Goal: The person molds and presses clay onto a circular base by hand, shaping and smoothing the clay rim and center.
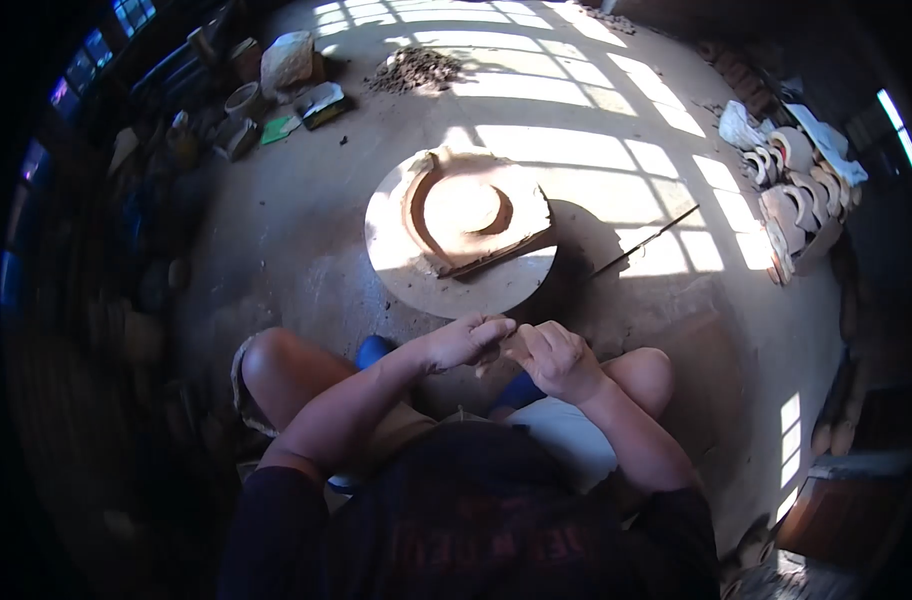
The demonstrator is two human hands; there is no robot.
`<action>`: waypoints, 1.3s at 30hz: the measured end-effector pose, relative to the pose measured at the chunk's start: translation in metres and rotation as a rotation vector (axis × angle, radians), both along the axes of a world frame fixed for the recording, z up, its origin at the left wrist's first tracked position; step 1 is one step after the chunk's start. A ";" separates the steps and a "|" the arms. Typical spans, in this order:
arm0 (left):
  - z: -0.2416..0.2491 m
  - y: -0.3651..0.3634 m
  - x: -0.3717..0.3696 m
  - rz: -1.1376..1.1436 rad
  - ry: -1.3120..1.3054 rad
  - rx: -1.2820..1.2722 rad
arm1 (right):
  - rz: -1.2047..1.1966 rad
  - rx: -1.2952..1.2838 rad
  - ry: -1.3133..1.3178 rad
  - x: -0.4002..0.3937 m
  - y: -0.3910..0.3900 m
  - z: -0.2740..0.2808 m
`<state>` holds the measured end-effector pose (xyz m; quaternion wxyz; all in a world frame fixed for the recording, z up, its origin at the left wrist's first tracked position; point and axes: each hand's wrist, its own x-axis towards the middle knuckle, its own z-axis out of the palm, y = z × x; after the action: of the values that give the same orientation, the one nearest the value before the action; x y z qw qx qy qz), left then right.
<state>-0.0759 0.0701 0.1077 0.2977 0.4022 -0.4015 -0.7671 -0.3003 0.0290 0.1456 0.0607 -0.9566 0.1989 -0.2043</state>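
My left hand [466, 343] is closed, its thumb pointing toward my right hand. My right hand [558, 360] is closed too, fingers curled, its tips nearly meeting the left. Whatever sits between the fingertips is too small and hidden to name. Both hands are above my lap, just on the near side of a round pale turntable [401, 272]. On this lies a clay piece [456, 212] with a raised curved wall on its left, a rounded form in the middle and a straight, rough edge at lower right. Neither hand touches it.
A thin dark stick [648, 240] lies to the right of the turntable. Curved clay pieces [806, 200] are stacked at far right. Crumbled clay [416, 70] lies at the back; a pale lump [288, 62], a pot [243, 100] and a green sheet [280, 129] are at back left.
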 end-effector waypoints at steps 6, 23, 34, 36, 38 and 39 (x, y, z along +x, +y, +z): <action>-0.034 -0.033 0.040 1.316 -0.375 -0.349 | -0.248 0.221 -0.170 0.012 -0.047 -0.024; -0.120 -0.091 0.090 1.366 -0.545 -0.412 | 0.032 0.325 -0.034 0.147 -0.108 -0.099; -0.131 -0.096 0.105 1.327 -0.613 -0.379 | 0.091 0.158 0.134 0.145 -0.117 -0.094; -0.128 -0.095 0.105 1.325 -0.598 -0.387 | 0.087 0.030 0.119 0.135 -0.122 -0.096; -0.129 -0.096 0.105 1.337 -0.662 -0.419 | 0.068 -0.063 0.094 0.134 -0.123 -0.101; -0.129 -0.097 0.104 1.354 -0.630 -0.422 | 0.047 -0.088 0.077 0.136 -0.120 -0.102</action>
<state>0.0285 -0.0264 -0.0214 0.6436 0.6939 -0.2715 -0.1746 -0.1639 -0.0909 0.0437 0.0158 -0.9699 0.1692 -0.1744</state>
